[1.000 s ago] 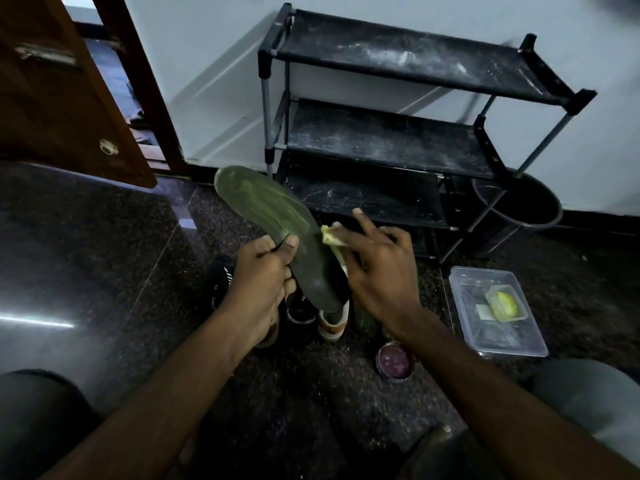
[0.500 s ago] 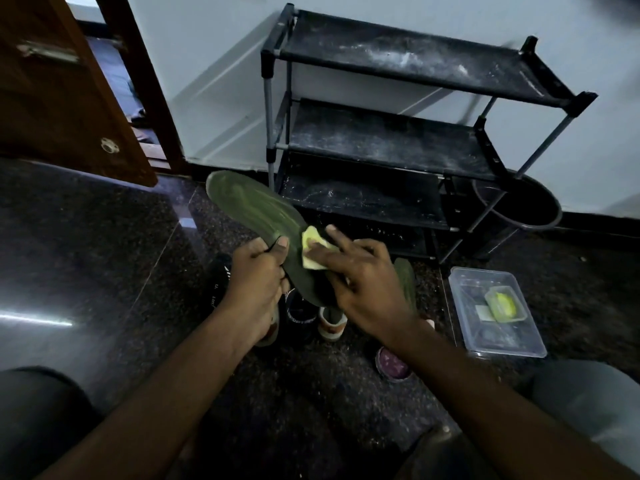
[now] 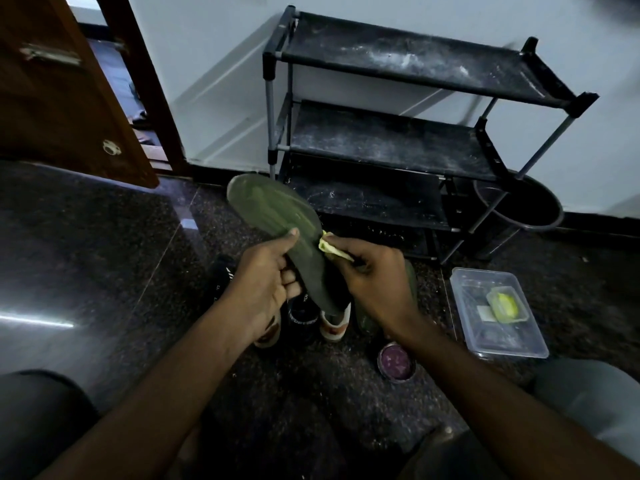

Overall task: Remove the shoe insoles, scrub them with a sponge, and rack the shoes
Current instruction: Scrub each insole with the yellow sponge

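In front of the shoe rack (image 3: 398, 140), the left hand (image 3: 266, 282) is gripping the green insole (image 3: 277, 220) near its middle, thumb on top, holding it tilted in the air. The right hand (image 3: 374, 282) is pinching a yellow sponge (image 3: 329, 247) against the insole's edge. Judging by this, scrubbing is underway. A hard stroke is likely risking the unsupported toe end bending, or the insole slipping onto the shoes (image 3: 334, 320) lying before the rack.

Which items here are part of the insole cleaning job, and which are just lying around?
In use: insole in left hand, sponge in right hand, shoes on the floor, shoe rack.
Lying about: plastic box, small tin, bucket, door.
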